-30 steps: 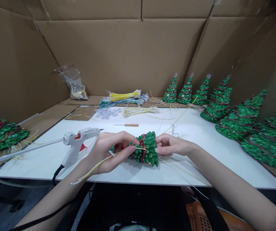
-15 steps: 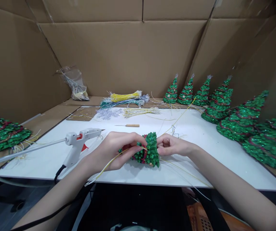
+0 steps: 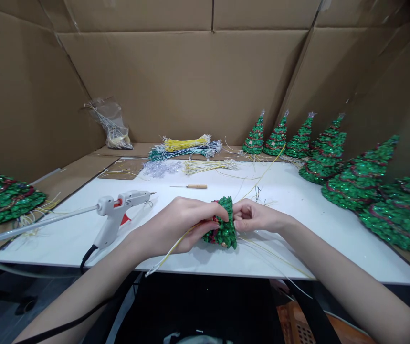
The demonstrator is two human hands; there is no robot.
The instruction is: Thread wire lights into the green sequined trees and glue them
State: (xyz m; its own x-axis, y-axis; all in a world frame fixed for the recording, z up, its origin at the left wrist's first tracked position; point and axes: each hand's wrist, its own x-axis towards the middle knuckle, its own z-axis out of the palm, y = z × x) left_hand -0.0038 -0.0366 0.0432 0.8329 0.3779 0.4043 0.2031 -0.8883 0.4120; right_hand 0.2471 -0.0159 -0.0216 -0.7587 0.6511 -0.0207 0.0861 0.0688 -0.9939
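Note:
A small green Christmas tree (image 3: 228, 233) with red garland lies on its side above the white board, its tip hidden behind my left hand. My left hand (image 3: 186, 224) is closed at the tree's side, thumb and forefinger pinching a thin yellow-and-white wire (image 3: 167, 256) against the branches. The wire's looser end trails down toward the board's front edge. At the tree's base, my right hand (image 3: 253, 216) is closed on the rim, fingers curled and partly hidden. Other thin wires (image 3: 269, 251) run out from the base toward the right and the back.
A white glue gun (image 3: 113, 215) stands left of my hands. Behind them lie a wooden-handled awl (image 3: 196, 186), clear plastic pieces (image 3: 162, 168) and wire bundles (image 3: 186, 143). Finished-looking trees (image 3: 360, 177) line the right side; another tree (image 3: 4, 196) is at left. Cardboard walls (image 3: 176, 81) enclose the board.
My left hand has slid right along the tree toward its base, drawing the trailing wire with it. My right hand stays at the base.

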